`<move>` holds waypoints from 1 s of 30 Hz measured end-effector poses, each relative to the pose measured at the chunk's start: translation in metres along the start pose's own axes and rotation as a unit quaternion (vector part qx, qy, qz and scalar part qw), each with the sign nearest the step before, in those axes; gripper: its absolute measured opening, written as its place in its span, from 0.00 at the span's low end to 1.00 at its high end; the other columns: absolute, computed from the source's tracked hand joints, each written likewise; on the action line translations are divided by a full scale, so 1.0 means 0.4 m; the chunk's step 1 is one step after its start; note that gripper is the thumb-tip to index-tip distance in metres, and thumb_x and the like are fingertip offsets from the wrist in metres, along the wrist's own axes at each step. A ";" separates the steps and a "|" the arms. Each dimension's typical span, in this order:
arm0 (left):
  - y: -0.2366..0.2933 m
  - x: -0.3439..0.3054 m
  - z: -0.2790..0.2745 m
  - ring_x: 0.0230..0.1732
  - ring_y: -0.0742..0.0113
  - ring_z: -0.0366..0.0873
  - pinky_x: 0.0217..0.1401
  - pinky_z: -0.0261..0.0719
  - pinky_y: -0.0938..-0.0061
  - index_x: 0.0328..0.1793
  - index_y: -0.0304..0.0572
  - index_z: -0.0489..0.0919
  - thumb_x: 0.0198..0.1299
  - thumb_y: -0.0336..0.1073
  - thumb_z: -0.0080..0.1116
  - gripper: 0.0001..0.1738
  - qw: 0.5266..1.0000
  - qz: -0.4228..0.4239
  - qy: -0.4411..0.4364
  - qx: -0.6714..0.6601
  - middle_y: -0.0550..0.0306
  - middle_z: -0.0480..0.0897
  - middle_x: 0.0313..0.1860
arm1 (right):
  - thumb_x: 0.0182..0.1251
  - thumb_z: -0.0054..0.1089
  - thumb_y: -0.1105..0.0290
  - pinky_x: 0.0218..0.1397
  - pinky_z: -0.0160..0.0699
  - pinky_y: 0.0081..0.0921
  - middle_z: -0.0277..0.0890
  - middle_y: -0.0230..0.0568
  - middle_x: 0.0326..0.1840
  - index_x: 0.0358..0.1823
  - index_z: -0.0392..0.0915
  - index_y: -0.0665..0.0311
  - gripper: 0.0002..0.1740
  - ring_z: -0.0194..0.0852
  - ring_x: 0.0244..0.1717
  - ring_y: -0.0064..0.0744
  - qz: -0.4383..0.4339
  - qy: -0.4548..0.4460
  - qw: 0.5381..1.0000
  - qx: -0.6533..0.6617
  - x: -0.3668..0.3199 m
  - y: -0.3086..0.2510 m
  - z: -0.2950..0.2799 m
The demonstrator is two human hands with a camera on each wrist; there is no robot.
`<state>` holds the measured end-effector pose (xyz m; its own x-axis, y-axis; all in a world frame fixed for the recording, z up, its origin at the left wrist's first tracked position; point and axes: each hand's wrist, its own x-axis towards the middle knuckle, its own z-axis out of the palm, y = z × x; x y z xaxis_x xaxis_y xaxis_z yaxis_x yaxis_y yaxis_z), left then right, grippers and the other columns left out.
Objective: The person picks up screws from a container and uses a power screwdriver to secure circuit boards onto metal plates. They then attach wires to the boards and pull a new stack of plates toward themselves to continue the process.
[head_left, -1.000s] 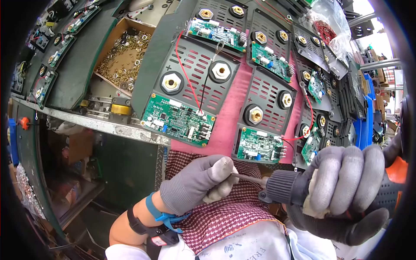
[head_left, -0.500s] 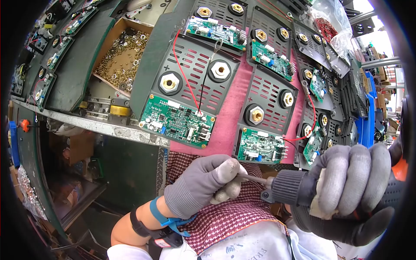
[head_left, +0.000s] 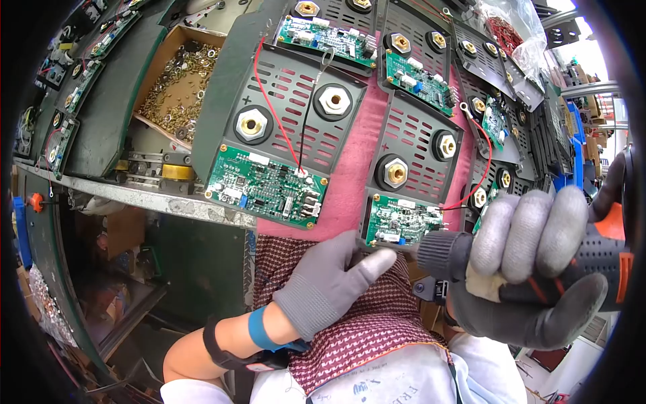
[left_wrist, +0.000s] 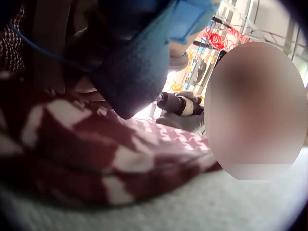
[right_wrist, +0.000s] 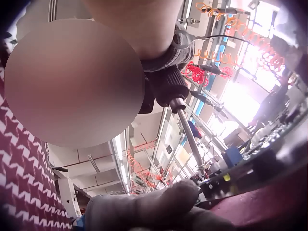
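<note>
My gloved right hand (head_left: 528,246) grips a power screwdriver (head_left: 444,256) by its body. In the right wrist view its long bit (right_wrist: 191,137) slants down, its tip at the edge of a circuit board (right_wrist: 226,180). My gloved left hand (head_left: 330,279) lies just below the front edge of the pink mat, thumb stretched out towards the screwdriver's nose. Right above is a slotted dark panel (head_left: 420,145) with two brass-and-nut terminals and a green circuit board (head_left: 397,219) at its near end. The bit is hardly visible in the head view.
Left of it lies another slotted panel (head_left: 286,87) with a circuit board and red and black wires. More panels fill the back and right of the pink mat (head_left: 343,182). A cardboard box (head_left: 151,111) of small brass parts stands at the left. A checked apron (head_left: 363,337) covers the lap.
My left fingers, which pinched the tip of the bit, have let go and moved up to the mat's edge. The screwdriver has come up towards the near circuit board.
</note>
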<state>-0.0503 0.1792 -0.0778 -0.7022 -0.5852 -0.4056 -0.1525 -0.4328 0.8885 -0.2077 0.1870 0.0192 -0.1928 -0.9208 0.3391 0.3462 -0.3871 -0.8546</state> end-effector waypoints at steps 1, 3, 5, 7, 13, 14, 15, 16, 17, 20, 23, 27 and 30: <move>0.017 -0.001 0.002 0.27 0.78 0.70 0.31 0.71 0.80 0.50 0.33 0.77 0.64 0.48 0.56 0.22 0.999 -0.013 0.019 -0.040 0.61 0.78 0.28 | 0.65 0.56 0.52 0.17 0.60 0.16 0.56 0.29 0.18 0.30 0.58 0.56 0.21 0.54 0.17 0.20 -0.005 0.003 1.000 0.012 0.001 0.008 0.009; 0.031 -0.002 0.005 0.28 0.75 0.72 0.33 0.73 0.77 0.47 0.33 0.77 0.64 0.48 0.56 0.21 0.996 -0.026 0.038 -0.081 0.59 0.78 0.27 | 0.65 0.56 0.51 0.16 0.59 0.16 0.56 0.29 0.18 0.30 0.58 0.56 0.21 0.55 0.17 0.20 -0.010 0.004 1.000 0.024 0.004 0.016 0.007; 0.033 -0.002 0.006 0.27 0.76 0.71 0.32 0.72 0.78 0.48 0.33 0.77 0.65 0.47 0.54 0.21 0.996 -0.038 0.035 -0.077 0.60 0.78 0.27 | 0.65 0.56 0.51 0.14 0.58 0.17 0.57 0.29 0.18 0.29 0.58 0.56 0.21 0.56 0.16 0.20 -0.009 -0.038 0.999 0.037 0.007 0.018 -0.010; 0.035 -0.002 0.006 0.26 0.76 0.71 0.32 0.72 0.78 0.48 0.33 0.77 0.66 0.47 0.54 0.20 0.996 -0.033 0.038 -0.075 0.60 0.78 0.26 | 0.65 0.56 0.51 0.14 0.58 0.17 0.57 0.29 0.18 0.29 0.58 0.56 0.21 0.57 0.17 0.20 -0.004 -0.014 1.000 0.012 0.011 0.009 0.015; 0.036 0.000 -0.001 0.24 0.81 0.67 0.27 0.68 0.83 0.50 0.34 0.74 0.66 0.45 0.52 0.19 0.997 -0.032 0.019 -0.061 0.64 0.74 0.25 | 0.65 0.56 0.52 0.16 0.60 0.17 0.57 0.30 0.18 0.30 0.58 0.56 0.20 0.57 0.17 0.21 0.000 0.041 0.999 0.027 0.009 0.015 0.063; 0.037 0.000 -0.002 0.24 0.81 0.67 0.27 0.68 0.83 0.50 0.34 0.75 0.67 0.45 0.52 0.19 0.998 -0.039 0.017 -0.049 0.64 0.74 0.25 | 0.65 0.57 0.52 0.17 0.61 0.17 0.58 0.30 0.18 0.30 0.58 0.56 0.20 0.57 0.18 0.21 0.004 0.051 0.999 0.016 0.009 0.013 0.063; 0.038 0.001 -0.002 0.24 0.81 0.67 0.27 0.68 0.83 0.50 0.34 0.75 0.67 0.45 0.52 0.19 0.998 -0.039 0.017 -0.050 0.64 0.74 0.25 | 0.65 0.57 0.52 0.17 0.61 0.17 0.58 0.30 0.18 0.30 0.58 0.56 0.20 0.57 0.18 0.21 0.005 0.051 0.999 0.016 0.009 0.014 0.064; 0.038 0.002 0.000 0.24 0.81 0.67 0.27 0.68 0.83 0.49 0.34 0.75 0.67 0.44 0.52 0.18 0.998 -0.034 0.018 -0.053 0.64 0.74 0.24 | 0.65 0.57 0.52 0.16 0.61 0.17 0.58 0.29 0.18 0.29 0.58 0.56 0.20 0.58 0.17 0.21 -0.003 0.051 0.998 0.022 0.009 0.015 0.065; 0.039 0.003 0.001 0.24 0.81 0.68 0.26 0.68 0.82 0.49 0.34 0.75 0.67 0.44 0.52 0.18 0.998 -0.029 0.019 -0.055 0.64 0.74 0.24 | 0.64 0.57 0.53 0.16 0.61 0.17 0.58 0.29 0.17 0.29 0.58 0.56 0.20 0.58 0.17 0.20 -0.011 0.051 0.998 0.027 0.009 0.017 0.065; 0.049 0.001 0.000 0.24 0.82 0.68 0.26 0.68 0.83 0.48 0.33 0.75 0.67 0.42 0.52 0.16 0.996 -0.029 0.019 -0.078 0.64 0.74 0.24 | 0.64 0.58 0.53 0.15 0.61 0.17 0.59 0.28 0.16 0.28 0.59 0.56 0.20 0.58 0.16 0.20 -0.035 0.051 0.997 0.044 0.012 0.029 0.068; 0.024 0.003 0.026 0.24 0.82 0.68 0.27 0.68 0.83 0.46 0.33 0.75 0.67 0.41 0.53 0.15 0.994 0.003 0.071 -0.080 0.64 0.75 0.24 | 0.63 0.59 0.54 0.14 0.61 0.17 0.60 0.27 0.14 0.28 0.60 0.56 0.20 0.59 0.15 0.20 -0.060 0.050 0.995 0.062 0.021 0.052 0.074; 0.013 0.012 0.035 0.25 0.82 0.69 0.28 0.69 0.84 0.46 0.32 0.75 0.67 0.41 0.53 0.16 0.994 0.021 0.087 -0.069 0.64 0.77 0.25 | 0.64 0.59 0.55 0.14 0.62 0.16 0.60 0.28 0.15 0.28 0.60 0.56 0.19 0.59 0.15 0.19 -0.036 0.026 0.998 0.049 0.030 0.028 0.066; 0.030 0.008 0.033 0.29 0.64 0.78 0.35 0.75 0.72 0.43 0.33 0.77 0.65 0.39 0.53 0.14 0.994 -0.014 0.097 -0.051 0.50 0.81 0.28 | 0.64 0.58 0.56 0.15 0.62 0.16 0.61 0.28 0.15 0.28 0.60 0.56 0.18 0.60 0.16 0.19 -0.014 0.006 0.999 0.036 0.054 0.041 0.075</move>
<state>-0.0637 0.1811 -0.0658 -0.5503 -0.6890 -0.4716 -0.0920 -0.5114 0.8544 -0.1785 0.1595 0.0241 -0.2137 -0.9094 0.3567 0.4061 -0.4148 -0.8142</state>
